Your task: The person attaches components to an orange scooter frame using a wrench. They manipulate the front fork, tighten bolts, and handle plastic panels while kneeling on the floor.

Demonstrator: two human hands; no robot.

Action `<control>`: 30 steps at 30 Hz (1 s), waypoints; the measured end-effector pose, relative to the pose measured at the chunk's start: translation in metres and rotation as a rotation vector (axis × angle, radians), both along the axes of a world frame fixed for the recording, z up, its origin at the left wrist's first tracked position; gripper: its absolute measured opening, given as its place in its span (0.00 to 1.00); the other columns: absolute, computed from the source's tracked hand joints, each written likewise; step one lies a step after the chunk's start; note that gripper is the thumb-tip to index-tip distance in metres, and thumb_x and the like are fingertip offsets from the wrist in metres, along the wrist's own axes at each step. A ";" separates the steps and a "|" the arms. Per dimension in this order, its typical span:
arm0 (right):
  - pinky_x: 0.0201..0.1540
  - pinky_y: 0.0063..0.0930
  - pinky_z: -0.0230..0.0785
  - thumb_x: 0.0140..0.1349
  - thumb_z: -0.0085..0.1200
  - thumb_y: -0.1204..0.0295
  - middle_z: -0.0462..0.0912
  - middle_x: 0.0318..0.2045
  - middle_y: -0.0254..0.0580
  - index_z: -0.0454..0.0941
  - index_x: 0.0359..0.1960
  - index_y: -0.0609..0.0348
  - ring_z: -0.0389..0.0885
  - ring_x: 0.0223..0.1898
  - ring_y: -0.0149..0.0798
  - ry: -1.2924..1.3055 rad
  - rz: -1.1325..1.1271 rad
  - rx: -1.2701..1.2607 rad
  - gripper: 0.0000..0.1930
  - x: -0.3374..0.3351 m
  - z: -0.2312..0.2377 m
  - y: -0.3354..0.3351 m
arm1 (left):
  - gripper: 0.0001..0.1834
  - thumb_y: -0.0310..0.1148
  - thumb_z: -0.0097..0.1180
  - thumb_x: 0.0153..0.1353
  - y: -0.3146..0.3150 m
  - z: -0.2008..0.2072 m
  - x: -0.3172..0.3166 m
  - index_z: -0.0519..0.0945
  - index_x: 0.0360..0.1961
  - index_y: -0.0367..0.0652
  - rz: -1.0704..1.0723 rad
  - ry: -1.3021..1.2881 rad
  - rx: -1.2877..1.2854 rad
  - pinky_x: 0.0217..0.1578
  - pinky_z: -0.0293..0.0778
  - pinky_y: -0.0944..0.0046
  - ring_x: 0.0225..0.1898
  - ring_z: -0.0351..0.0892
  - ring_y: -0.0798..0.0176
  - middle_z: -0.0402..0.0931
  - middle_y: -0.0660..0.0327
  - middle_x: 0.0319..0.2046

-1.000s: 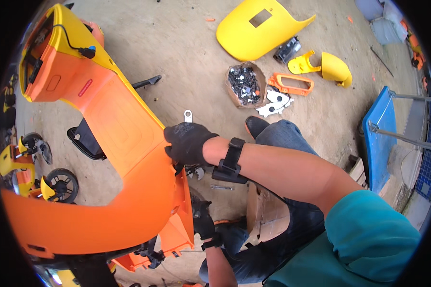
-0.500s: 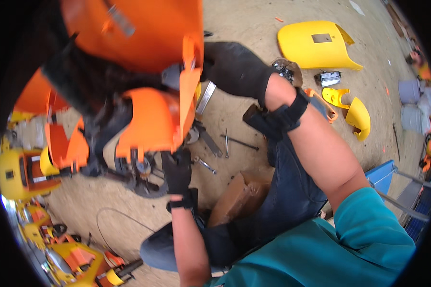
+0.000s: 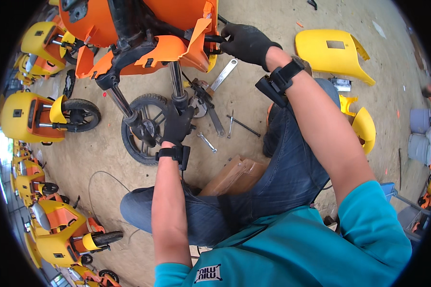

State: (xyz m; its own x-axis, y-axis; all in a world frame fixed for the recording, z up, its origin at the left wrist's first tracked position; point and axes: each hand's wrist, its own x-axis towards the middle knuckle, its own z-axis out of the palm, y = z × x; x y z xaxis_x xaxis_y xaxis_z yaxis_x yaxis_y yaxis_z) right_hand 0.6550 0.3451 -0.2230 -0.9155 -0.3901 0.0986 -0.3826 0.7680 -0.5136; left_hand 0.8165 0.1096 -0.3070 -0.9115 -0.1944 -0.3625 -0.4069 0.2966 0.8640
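An orange scooter front (image 3: 177, 12) fills the top of the view, with black frame tubes and two fork legs, the left fork leg (image 3: 122, 103) and the right fork leg (image 3: 176, 79). My left hand (image 3: 177, 125), in a black glove, is closed round the lower end of the right leg. A spoked wheel (image 3: 129, 143) with a black tyre is behind and beneath the fork ends; whether it touches them I cannot tell. My right hand (image 3: 248, 45), gloved too, has its fingers curled on the end of a black bar (image 3: 214, 39) beside the orange panel.
On the ground lie a large wrench (image 3: 225, 75), a small wrench (image 3: 207, 142), a thin black rod (image 3: 245, 125) and an angle grinder (image 3: 202, 98). A cardboard box (image 3: 237, 174) sits by my legs. Yellow panels (image 3: 330, 50) lie right; several yellow scooters (image 3: 31, 117) stand left.
The scooter front now sits higher in view, showing both fork legs and the wheel. My left hand has moved up to the leg's lower end; my right hand appears farther right and higher.
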 end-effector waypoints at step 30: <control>0.39 0.43 0.76 0.58 0.51 0.68 0.82 0.33 0.48 0.79 0.35 0.54 0.83 0.37 0.51 0.157 -0.167 -0.145 0.07 0.003 -0.038 -0.027 | 0.30 0.30 0.58 0.53 -0.017 -0.034 -0.013 0.62 0.58 0.39 -0.118 0.265 -0.141 0.31 0.76 0.61 0.34 0.75 0.59 0.72 0.55 0.40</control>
State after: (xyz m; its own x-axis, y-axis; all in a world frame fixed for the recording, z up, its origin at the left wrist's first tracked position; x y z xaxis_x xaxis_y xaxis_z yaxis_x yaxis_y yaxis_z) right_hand 0.6585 0.3184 -0.2610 -0.9350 -0.2066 0.2883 -0.3406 0.7499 -0.5672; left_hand 0.8033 0.0927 -0.3409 -0.9898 -0.1136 -0.0865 -0.1290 0.4523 0.8825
